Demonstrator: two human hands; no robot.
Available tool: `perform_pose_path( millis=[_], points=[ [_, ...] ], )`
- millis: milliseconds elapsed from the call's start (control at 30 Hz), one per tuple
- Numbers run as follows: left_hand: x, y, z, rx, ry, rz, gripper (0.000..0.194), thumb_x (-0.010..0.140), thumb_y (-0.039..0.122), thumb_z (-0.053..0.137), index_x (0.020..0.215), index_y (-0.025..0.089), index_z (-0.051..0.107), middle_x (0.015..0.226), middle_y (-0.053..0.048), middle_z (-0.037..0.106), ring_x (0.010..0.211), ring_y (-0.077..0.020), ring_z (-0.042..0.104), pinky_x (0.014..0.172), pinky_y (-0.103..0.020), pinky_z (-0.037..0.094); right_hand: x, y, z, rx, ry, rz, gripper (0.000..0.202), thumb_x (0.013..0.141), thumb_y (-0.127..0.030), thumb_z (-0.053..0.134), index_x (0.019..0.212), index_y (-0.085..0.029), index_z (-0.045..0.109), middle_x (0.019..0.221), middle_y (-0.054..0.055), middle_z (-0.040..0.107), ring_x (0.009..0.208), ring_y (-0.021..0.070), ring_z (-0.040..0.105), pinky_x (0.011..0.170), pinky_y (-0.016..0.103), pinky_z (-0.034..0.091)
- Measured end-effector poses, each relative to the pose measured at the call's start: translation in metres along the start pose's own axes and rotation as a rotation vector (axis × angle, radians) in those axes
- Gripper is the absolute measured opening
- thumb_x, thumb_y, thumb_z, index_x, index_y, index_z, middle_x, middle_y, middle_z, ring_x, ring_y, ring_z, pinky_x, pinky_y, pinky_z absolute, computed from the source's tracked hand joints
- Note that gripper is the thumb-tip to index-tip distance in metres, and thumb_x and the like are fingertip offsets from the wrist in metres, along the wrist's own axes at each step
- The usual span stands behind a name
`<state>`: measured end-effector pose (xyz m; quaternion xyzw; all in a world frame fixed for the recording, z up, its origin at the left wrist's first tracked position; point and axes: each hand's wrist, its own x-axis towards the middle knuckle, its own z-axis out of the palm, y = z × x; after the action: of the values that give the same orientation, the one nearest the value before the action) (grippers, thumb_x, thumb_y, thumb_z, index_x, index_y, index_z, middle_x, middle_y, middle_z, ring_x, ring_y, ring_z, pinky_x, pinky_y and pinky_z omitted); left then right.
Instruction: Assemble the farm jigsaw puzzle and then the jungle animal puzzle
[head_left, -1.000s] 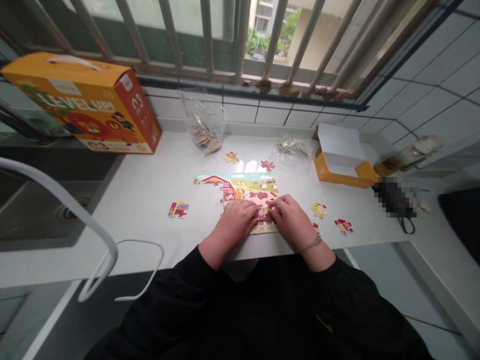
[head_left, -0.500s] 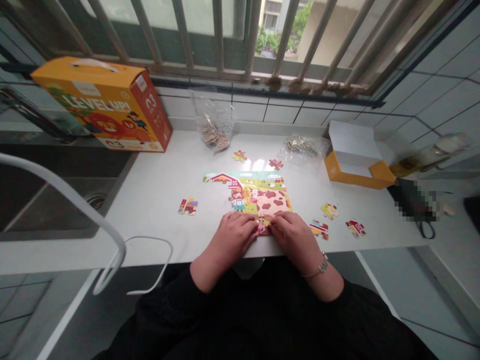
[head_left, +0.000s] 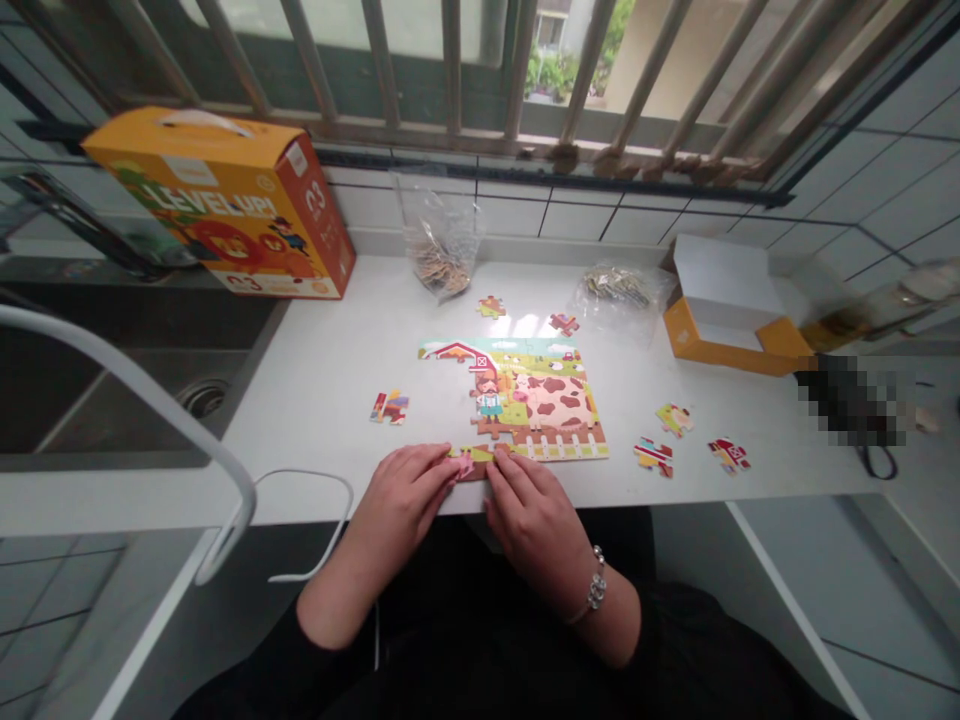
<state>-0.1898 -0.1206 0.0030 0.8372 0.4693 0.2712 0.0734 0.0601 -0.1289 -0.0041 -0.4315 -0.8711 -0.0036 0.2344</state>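
Near the counter's (head_left: pixel 300 400) front edge, left hand (head_left: pixel 397 502) and right hand (head_left: pixel 538 512) hold puzzle strip (head_left: pixel 475 468) with fingers nearly closed.

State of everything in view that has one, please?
Cow puzzle: partly assembled
Pig section: handled
Left hand: pinching pig section
Right hand: fingers on pig section
Small box: open
LEVEL UP box: upright, closed
Left bag: filled
Right bag: filled, lying down

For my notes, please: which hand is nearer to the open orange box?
Right. The right hand is left of the open orange box, nearer the counter edge; the left hand is farther left.
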Motion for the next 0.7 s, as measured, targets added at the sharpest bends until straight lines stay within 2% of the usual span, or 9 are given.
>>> perform_pose_path(
  millis=[233,533,700],
  points=[
    [0.009,-0.002,0.007,-0.088,-0.021,-0.050,0.026,0.113,0.025,0.059,0.132,0.026,0.077,0.136,-0.013,0.076,0.122,-0.0287,0.073,0.107,-0.052,0.062,0.004,0.003,-0.003,0.044,-0.048,0.077,0.048,0.108,-0.025,0.063,0.155,-0.019,0.067,0.155,0.019,0.070,0.134,0.0388,0.068,0.112,0.061,0.059],
    [0.019,-0.008,0.007,-0.101,-0.050,-0.035,0.027,0.114,0.023,0.058,0.135,0.025,0.076,0.139,-0.013,0.075,0.125,-0.0285,0.070,0.111,-0.054,0.060,0.007,0.010,-0.002,0.051,-0.058,0.054,0.044,0.109,-0.023,0.060,0.151,-0.013,0.069,0.153,0.021,0.070,0.141,0.0374,0.066,0.122,0.059,0.055],
    [0.018,-0.009,0.008,-0.066,-0.075,-0.045,0.029,0.113,0.020,0.057,0.136,0.026,0.075,0.142,-0.012,0.074,0.132,-0.0288,0.069,0.120,-0.061,0.053,0.007,0.014,-0.001,0.057,-0.039,0.017,0.044,0.109,-0.022,0.060,0.151,-0.011,0.070,0.153,0.021,0.071,0.143,0.0370,0.067,0.122,0.058,0.058]
  ],
)
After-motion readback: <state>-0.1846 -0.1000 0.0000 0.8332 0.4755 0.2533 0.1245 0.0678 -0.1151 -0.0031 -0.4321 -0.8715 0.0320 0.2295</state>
